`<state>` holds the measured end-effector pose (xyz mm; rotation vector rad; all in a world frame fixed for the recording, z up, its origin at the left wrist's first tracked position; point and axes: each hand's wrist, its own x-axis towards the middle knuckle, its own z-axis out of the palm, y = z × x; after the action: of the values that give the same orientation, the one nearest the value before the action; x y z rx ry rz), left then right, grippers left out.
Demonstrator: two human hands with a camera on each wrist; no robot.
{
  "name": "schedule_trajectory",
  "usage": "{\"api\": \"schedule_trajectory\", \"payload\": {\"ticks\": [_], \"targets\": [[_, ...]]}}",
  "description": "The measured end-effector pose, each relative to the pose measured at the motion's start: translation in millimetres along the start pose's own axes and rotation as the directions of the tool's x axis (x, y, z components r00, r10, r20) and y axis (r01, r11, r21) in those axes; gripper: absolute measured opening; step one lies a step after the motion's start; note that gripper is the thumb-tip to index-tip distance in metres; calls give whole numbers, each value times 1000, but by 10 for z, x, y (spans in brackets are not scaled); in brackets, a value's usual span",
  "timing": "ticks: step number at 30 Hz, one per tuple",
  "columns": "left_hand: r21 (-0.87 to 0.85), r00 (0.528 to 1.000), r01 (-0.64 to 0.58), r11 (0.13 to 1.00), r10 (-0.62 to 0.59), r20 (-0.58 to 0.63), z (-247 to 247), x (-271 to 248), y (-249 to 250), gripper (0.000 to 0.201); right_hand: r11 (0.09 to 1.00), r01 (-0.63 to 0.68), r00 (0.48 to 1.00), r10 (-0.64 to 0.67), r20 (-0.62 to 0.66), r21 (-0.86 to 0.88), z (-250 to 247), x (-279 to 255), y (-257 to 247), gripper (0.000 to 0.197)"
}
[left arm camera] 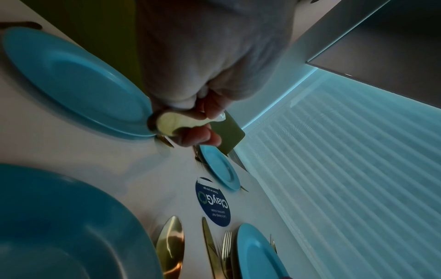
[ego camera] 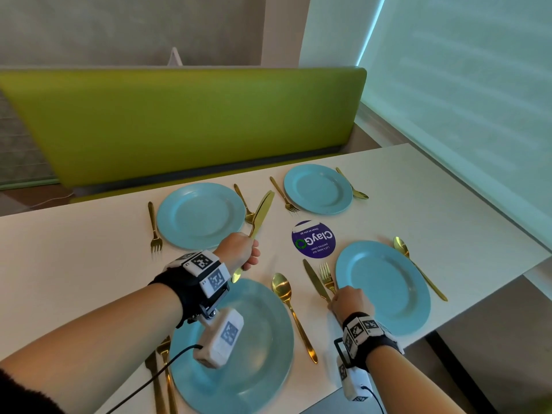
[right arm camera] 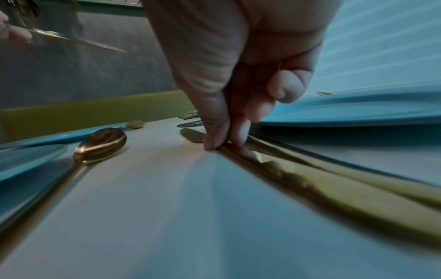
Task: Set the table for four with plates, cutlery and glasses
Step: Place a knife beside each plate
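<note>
Your left hand (ego camera: 239, 249) grips a raised knife (ego camera: 259, 218) | right hand (ego camera: 349, 303) seemingly pinches another knife (ego camera: 316, 280) flat on the bench (ego camera: 74, 264) | sticker (ego camera: 313, 239) reads "ClayGo".

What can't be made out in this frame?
- Head view: the near knife and fork run off the bottom edge, behind the left wrist rig.
- Head view: the right hand covers its hold on the knife handle.
- Right wrist view: motion blur smears that handle.

head: high, looking down | wrists: close, low | shared: sticker (ego camera: 313, 239)
</note>
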<state>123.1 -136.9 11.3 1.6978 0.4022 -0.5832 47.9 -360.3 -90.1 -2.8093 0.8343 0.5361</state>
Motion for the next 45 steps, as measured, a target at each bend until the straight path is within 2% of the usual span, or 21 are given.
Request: {"api": "schedule_trajectory", "payload": {"ticks": [8,13,19,23,26,29,30,32,35,37,38,39,43,45], "targets": [[10,1000,6,1000,-6,0,32,-41,-33,25,1000,-16,1000,16,12,26,-65,-52,13,23],[35,1000,-5,999,4,27,-20,-73,-41,26,985,-23,999,27,-20,172,-398,-70,107,19],[99,994,-48,994,38,98,-130,-190,-66,16,953,-6,994,40,-106,303,-814,-302,210,22],[161,986,-97,982,73,151,-250,-333,-79,16,953,101,990,-67,-128,284,-839,-576,-12,22],[198,979,-134,971,99,177,-371,-444,-79,11,926,236,960,-175,-218,295,-796,-828,-351,25],[223,974,-143,964,97,205,-533,-545,-75,8,872,434,876,-350,-331,226,-742,-1129,-782,26],[241,970,-145,960,89,228,-594,-574,-83,13,834,520,819,-425,-386,185,-711,-1235,-925,26],[275,956,-146,950,63,288,-718,-629,-111,19,713,692,666,-573,-477,110,-640,-1419,-1184,24],[335,938,-143,931,19,347,-906,-736,-157,15,633,773,530,-686,-498,-50,-530,-1539,-1435,18],[353,938,-146,924,16,347,-1007,-745,-178,14,585,802,474,-745,-469,-119,-492,-1571,-1541,21],[351,938,-148,925,18,347,-1046,-735,-188,14,568,812,457,-761,-460,-133,-488,-1575,-1570,22],[350,937,-151,925,21,348,-1071,-721,-194,15,564,815,464,-772,-434,-133,-501,-1587,-1591,19],[360,939,-168,918,37,343,-1130,-659,-170,12,493,854,383,-814,-438,-169,-521,-1478,-1685,12],[383,943,-166,909,32,332,-1151,-605,-121,12,444,873,313,-827,-467,-201,-537,-1346,-1732,11]]}}
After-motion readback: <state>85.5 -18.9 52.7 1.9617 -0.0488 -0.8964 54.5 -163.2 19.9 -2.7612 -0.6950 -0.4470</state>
